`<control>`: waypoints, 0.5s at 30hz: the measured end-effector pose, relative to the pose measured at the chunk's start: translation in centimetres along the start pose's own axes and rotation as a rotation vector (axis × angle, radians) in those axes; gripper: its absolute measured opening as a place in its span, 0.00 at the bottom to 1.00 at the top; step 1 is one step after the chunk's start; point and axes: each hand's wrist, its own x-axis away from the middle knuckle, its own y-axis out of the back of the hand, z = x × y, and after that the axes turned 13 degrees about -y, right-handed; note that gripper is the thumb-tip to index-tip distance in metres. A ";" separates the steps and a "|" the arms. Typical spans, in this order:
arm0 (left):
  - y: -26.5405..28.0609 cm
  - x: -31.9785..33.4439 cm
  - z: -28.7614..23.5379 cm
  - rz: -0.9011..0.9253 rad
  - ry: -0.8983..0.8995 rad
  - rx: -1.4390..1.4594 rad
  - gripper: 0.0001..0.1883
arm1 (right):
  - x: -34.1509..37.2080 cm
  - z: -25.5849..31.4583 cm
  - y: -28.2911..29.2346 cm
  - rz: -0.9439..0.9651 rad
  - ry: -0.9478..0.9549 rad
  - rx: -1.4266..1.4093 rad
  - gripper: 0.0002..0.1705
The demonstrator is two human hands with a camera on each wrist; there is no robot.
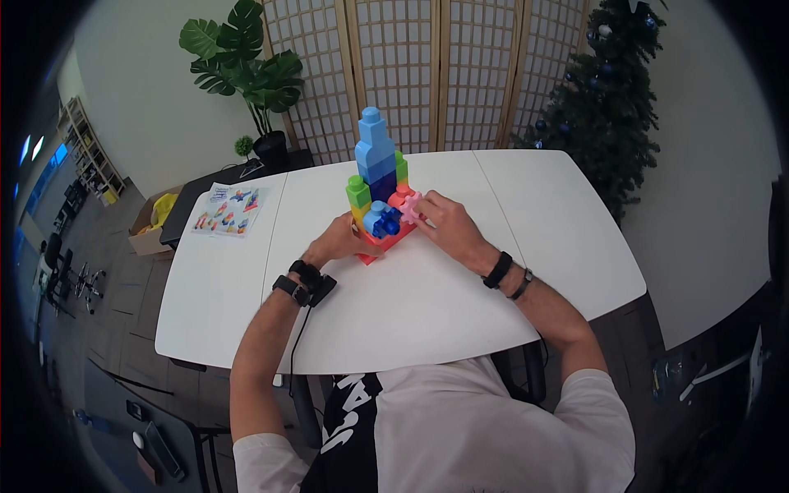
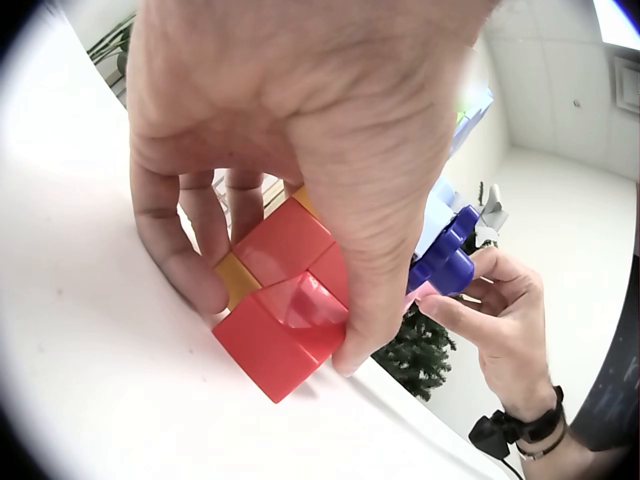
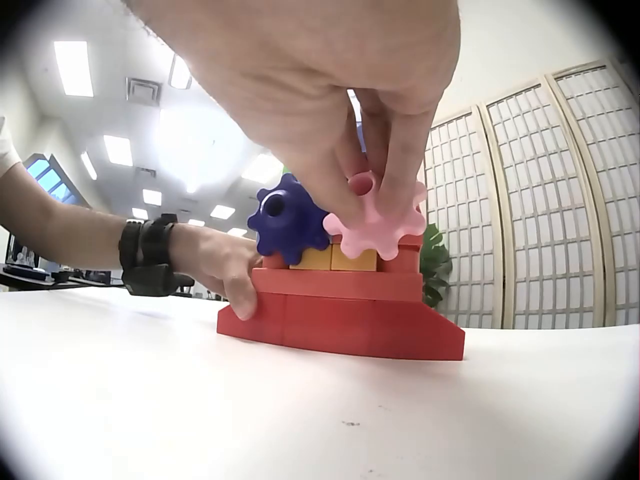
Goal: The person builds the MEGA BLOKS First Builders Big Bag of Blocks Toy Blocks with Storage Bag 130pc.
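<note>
A tower of toy building blocks (image 1: 376,160) stands on the table, with light and dark blue blocks rising above green and yellow ones. Its base is a row of red blocks (image 3: 340,325) with sloped ends. My left hand (image 1: 339,238) grips one end of this base, fingers on one side and thumb on the other. On the front sits a dark blue gear (image 3: 285,218). Beside it, my right hand (image 1: 452,230) pinches a pink gear (image 3: 375,225) between thumb and fingers, close against the front of the structure. The gear's back is hidden.
A printed sheet (image 1: 228,210) with pictures of block builds lies at the left of the white table (image 1: 526,214). Beyond the table are a potted plant (image 1: 261,107), a folding screen (image 1: 399,74) and a decorated tree (image 1: 600,107). An open cardboard box (image 1: 153,241) stands left.
</note>
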 end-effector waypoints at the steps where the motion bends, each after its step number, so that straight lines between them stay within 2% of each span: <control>1: 0.0 0.0 -0.1 0.001 0.018 0.003 0.44 | 0.0 -0.1 -0.2 -0.010 0.024 0.014 0.10; 8: -0.1 0.0 0.5 -0.007 -0.034 0.022 0.45 | 0.0 -0.8 -0.2 -0.009 0.079 0.075 0.11; 10: -0.1 -0.1 0.7 0.002 -0.017 0.015 0.45 | -0.2 -1.1 -0.3 -0.033 0.202 0.175 0.12; 14: -0.1 -0.1 0.9 0.009 0.009 -0.005 0.46 | -0.5 -1.7 -0.6 -0.076 0.309 0.261 0.14; 15: -0.2 0.0 0.9 -0.006 -0.026 -0.011 0.43 | -0.5 -1.8 -0.7 -0.087 0.317 0.274 0.15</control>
